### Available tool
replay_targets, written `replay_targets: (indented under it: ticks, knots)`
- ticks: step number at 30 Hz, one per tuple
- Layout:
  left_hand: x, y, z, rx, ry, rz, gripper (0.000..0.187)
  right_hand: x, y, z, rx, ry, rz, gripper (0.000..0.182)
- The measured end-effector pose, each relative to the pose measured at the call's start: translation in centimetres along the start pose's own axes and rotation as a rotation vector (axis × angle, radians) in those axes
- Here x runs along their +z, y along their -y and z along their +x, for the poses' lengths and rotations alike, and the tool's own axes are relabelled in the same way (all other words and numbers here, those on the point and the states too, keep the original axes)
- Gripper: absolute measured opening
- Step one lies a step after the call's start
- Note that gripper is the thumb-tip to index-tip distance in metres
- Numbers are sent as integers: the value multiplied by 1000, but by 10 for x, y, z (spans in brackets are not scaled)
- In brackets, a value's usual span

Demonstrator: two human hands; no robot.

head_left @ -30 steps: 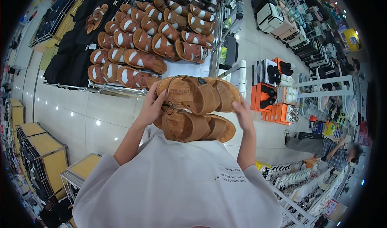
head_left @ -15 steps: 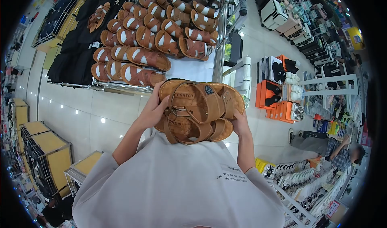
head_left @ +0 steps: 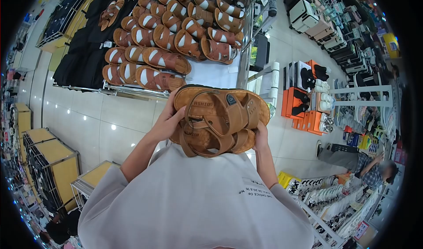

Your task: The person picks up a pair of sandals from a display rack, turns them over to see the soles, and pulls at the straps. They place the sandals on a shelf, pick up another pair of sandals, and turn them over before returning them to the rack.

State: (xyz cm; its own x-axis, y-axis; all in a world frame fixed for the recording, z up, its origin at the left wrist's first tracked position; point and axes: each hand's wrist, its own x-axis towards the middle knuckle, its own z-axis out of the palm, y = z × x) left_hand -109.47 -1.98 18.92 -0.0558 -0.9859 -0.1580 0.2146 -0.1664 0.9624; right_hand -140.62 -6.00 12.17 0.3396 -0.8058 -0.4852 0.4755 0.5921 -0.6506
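A pair of tan sandals is held up in front of my chest, one sandal overlapping the other, soles facing away and insoles toward me. The upper sandal has a dark tag on its strap and lettering on the insole. My left hand grips the heel ends, thumb over the edge. My right hand is closed around the toe ends, its fingers partly hidden behind them. Just beyond, rows of brown sandals lie on a display table with a white surface.
Black folded clothes lie left of the sandals on display. To the right stand orange shoe boxes with shoes, and suitcases farther back. Another person is at the right near racks of white shoes. Wooden-topped stands are at the left.
The sandals stay in both hands and have tilted very slightly. The display table has shifted a little to the right in view.
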Motion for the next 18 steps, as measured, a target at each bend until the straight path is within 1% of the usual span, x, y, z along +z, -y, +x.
replay_targets:
  ticks: [1, 4, 6, 9, 10, 13, 14, 16, 17, 18]
  knots:
    - [0, -2, -1, -4, -10, -9, 53, 4, 0, 0, -34, -6, -17, 36]
    - [2, -5, -6, 56, -32, 102, 55, 15, 6, -1, -142, -11, -94, 36]
    - [4, -13, -9, 166, -87, 238, 55, 22, 12, -2, -221, 4, -182, 36]
    - [10, -30, -19, 341, -145, 380, 57, 24, -1, -14, -437, -11, -261, 38]
    - [11, -35, -22, 400, -164, 417, 58, 19, -5, -20, -457, 43, -319, 39]
    - [17, -38, -32, 622, -205, 296, 54, 11, -10, -38, -467, 218, -479, 40]
    - [15, -31, -34, 656, -212, 311, 56, 10, -10, -44, -442, 286, -520, 40]
    - [34, 14, -31, 836, -417, -44, 58, 48, 3, -54, -314, 308, -405, 49]
    - [38, 14, -32, 854, -455, -86, 58, 67, 10, -59, -250, 313, -347, 55]
    - [43, 13, -32, 873, -493, -127, 59, 88, 17, -52, -360, 345, -371, 60]
